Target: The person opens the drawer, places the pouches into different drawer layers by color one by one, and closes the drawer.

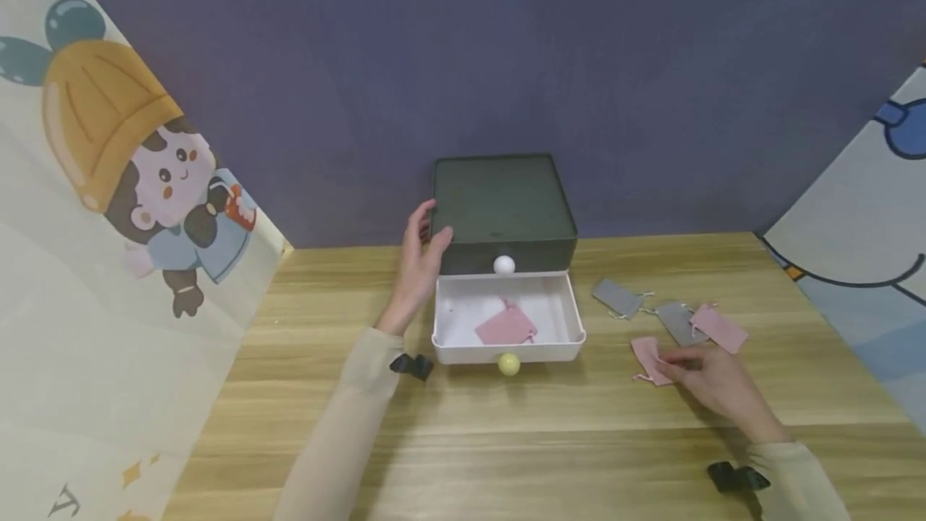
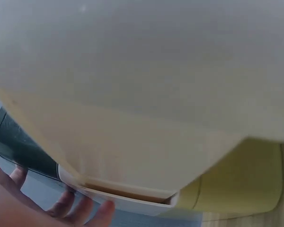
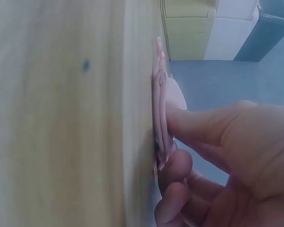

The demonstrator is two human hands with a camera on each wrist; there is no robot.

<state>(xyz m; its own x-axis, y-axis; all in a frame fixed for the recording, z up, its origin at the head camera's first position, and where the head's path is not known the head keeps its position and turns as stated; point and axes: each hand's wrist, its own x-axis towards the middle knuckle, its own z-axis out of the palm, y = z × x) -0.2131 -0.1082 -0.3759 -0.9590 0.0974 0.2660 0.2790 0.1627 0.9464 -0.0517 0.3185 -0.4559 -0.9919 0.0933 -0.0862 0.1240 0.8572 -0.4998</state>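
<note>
A small drawer cabinet (image 1: 499, 199) with a dark green top stands against the back wall. Its white drawer (image 1: 448, 354), with a yellow knob, is pulled out and holds a pink drawstring pouch (image 1: 506, 326). My left hand (image 1: 418, 268) rests along the cabinet's left side, thumb near the front corner and fingers extended. On the table to the right, my right hand (image 1: 712, 380) pinches another pink drawstring pouch (image 1: 646, 356) by its right edge. In the right wrist view, thumb and fingertips press this pouch (image 3: 160, 113) between them, close to the tabletop.
Beyond the right hand lie two grey pouches, one (image 1: 617, 297) nearer the cabinet and one (image 1: 678, 322) partly overlapped by a pink pouch (image 1: 723, 328). A yellow lower tier (image 2: 241, 179) shows in the left wrist view. Printed walls flank the wooden table (image 1: 492, 441).
</note>
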